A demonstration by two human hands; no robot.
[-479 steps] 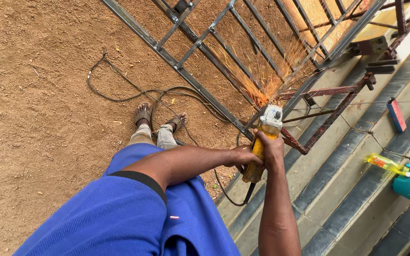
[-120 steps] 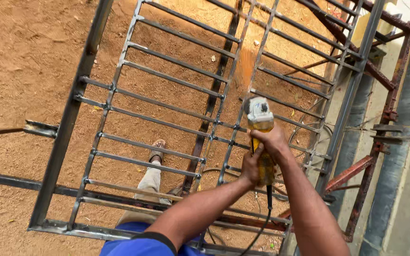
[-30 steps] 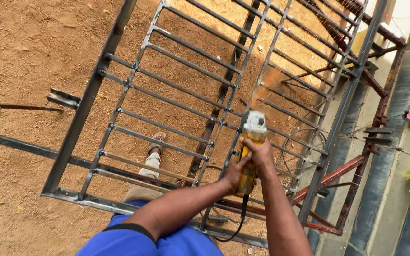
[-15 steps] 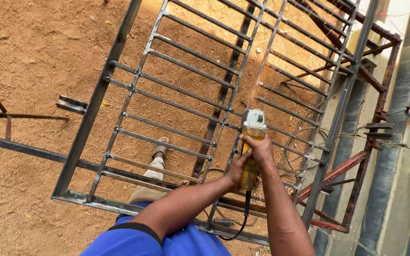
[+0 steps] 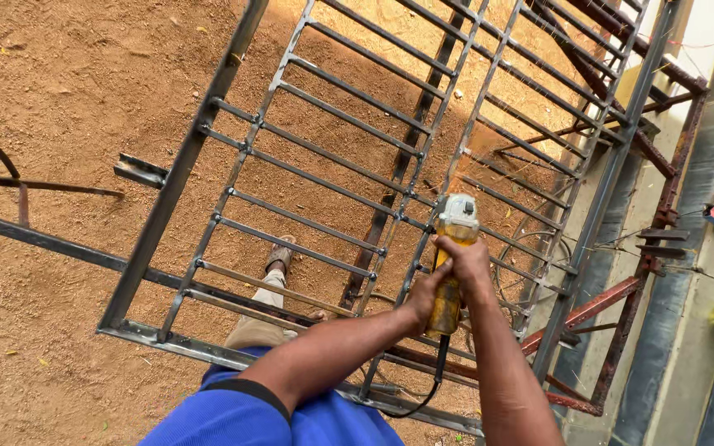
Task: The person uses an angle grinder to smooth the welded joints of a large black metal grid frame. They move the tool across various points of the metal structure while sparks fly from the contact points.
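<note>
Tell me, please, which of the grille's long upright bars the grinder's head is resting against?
The grinder sits on the middle upright bar of the grey steel grille; the thicker outer frame bars lie well away on either side.

The person wore a bright blue short-sleeved shirt [image 5: 233,417], its left sleeve ending above the elbow in a narrow black band [image 5: 245,388] that ran around the cuff. Both forearms were bare below it, and the left hand [image 5: 425,291] and the right hand [image 5: 466,263] wore no gloves. Lower down showed a leg in light khaki trousers [image 5: 259,318], a little creased, and a worn, dusty brown shoe [image 5: 279,253] on the foot.
</note>
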